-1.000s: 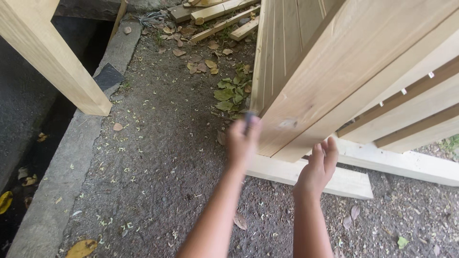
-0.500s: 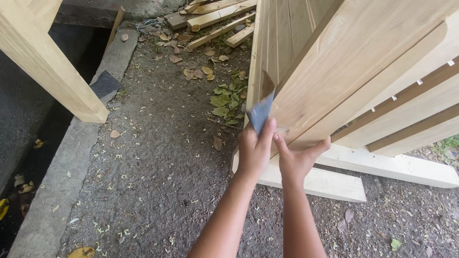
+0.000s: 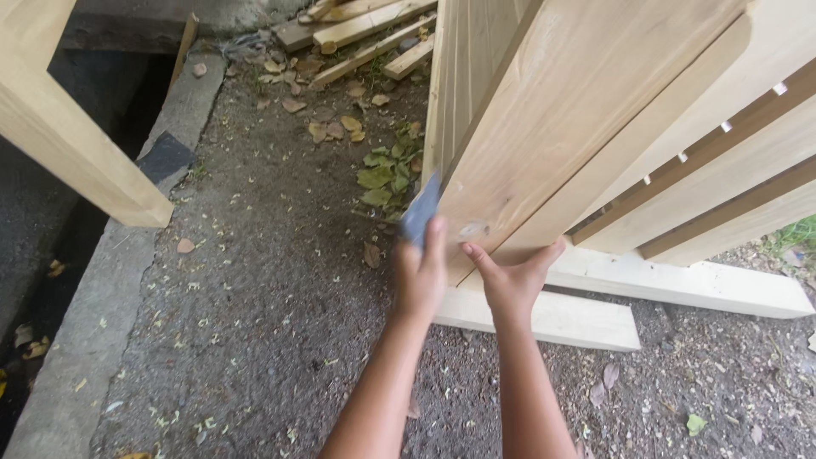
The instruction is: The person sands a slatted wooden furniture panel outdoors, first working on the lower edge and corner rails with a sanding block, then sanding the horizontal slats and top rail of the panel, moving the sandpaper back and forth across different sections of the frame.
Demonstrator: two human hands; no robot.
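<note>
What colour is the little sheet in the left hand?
Grey-blue. The sheet in the left hand shows best in the head view.

Soft even daylight, bright pale wood, dark shaded left edge, mostly sharp

wood panel (image 3: 586,110): pale, smooth, matt | sanding sheet (image 3: 420,211): grey, rough | ground (image 3: 255,280): gritty

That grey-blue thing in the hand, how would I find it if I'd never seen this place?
Start at the big pale wooden panel leaning across the right side. Follow its front edge down to where two hands meet: the left hand presses a small flat grey-blue sheet against that edge. It is the only grey-blue thing among pale boards; the dark patch by the curb lies flat on the ground.
</note>
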